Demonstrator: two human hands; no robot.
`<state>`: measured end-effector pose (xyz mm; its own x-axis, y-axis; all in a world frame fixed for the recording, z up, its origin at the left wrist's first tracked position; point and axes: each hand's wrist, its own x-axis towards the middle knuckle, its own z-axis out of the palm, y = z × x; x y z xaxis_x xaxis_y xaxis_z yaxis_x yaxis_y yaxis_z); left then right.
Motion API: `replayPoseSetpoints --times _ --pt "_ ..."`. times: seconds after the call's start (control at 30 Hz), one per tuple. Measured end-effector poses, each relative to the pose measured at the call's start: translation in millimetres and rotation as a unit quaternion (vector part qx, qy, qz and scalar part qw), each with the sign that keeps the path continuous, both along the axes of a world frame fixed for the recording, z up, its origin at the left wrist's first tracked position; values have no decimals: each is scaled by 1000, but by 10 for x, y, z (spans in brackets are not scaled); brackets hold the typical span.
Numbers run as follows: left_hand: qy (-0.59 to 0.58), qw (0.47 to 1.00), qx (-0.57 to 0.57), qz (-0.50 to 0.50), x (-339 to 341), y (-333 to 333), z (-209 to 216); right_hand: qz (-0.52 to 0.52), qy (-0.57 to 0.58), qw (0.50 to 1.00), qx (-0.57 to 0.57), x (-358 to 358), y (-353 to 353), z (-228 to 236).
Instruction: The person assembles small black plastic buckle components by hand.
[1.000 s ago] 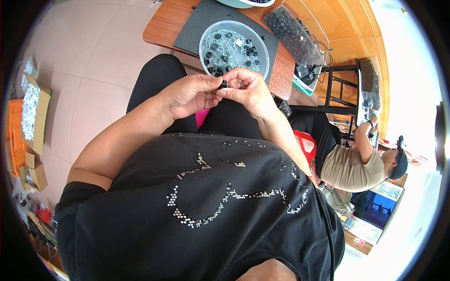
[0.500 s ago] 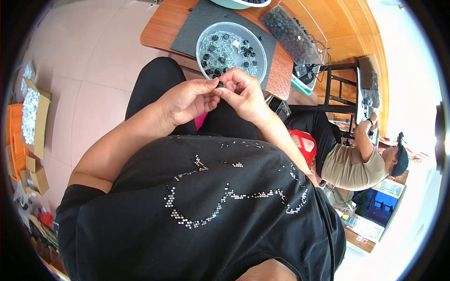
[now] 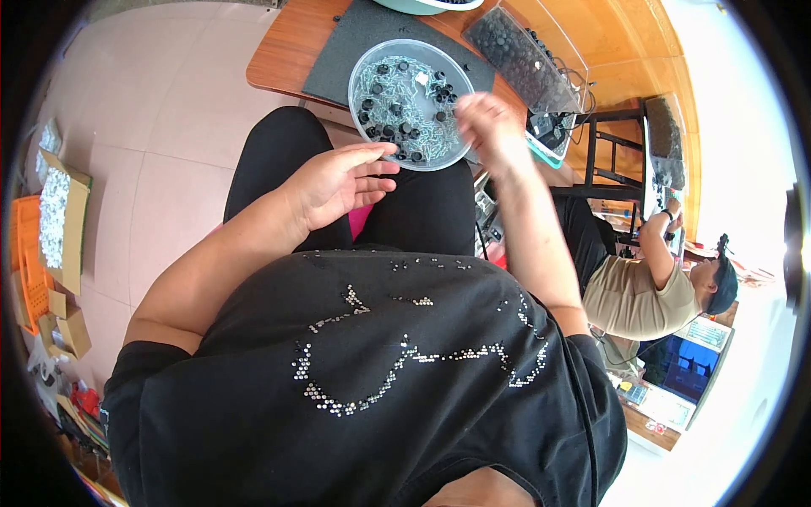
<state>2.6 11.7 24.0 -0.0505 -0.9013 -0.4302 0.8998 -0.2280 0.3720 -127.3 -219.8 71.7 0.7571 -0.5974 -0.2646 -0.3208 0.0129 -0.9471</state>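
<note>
A round clear plastic bowl (image 3: pixel 414 160) stands at the table's near edge. In it lie many thin silvery screw-like pieces (image 3: pixel 384 87) and several small round black knob-like parts (image 3: pixel 396 110). My left hand (image 3: pixel 342 183) is above my lap at the bowl's near left, thumb and fingers apart, with nothing visible in it. My right hand (image 3: pixel 492 127) is over the bowl's right rim, smeared by motion; its fingers look bent, and whether they hold anything is hidden.
A dark mat (image 3: pixel 338 63) lies under the bowl on the brown wooden table (image 3: pixel 283 55). Behind are a pale green basin (image 3: pixel 422 7) and a clear bin (image 3: pixel 519 55) of black parts. At the right, another person (image 3: pixel 646 291) sits working. Cardboard boxes (image 3: pixel 72 224) stand at far left.
My hands have come apart. The right one has moved right and away from me to the bowl's rim. The left has opened, and the small black part between them no longer shows there.
</note>
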Motion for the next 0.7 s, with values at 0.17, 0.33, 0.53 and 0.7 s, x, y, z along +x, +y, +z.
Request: replayPoseSetpoints --times 0.17,0.33,0.53,0.7 --pt "-14 999 36 22 36 14 -169 -288 -174 942 4 356 -905 474" --pt "-17 997 60 54 75 -6 -242 75 80 973 -201 437 -267 -122" --pt "-11 994 87 59 85 -6 -260 131 119 877 -447 499 246 -668" --pt "-26 996 68 58 95 -20 -270 84 34 895 -436 420 276 -552"
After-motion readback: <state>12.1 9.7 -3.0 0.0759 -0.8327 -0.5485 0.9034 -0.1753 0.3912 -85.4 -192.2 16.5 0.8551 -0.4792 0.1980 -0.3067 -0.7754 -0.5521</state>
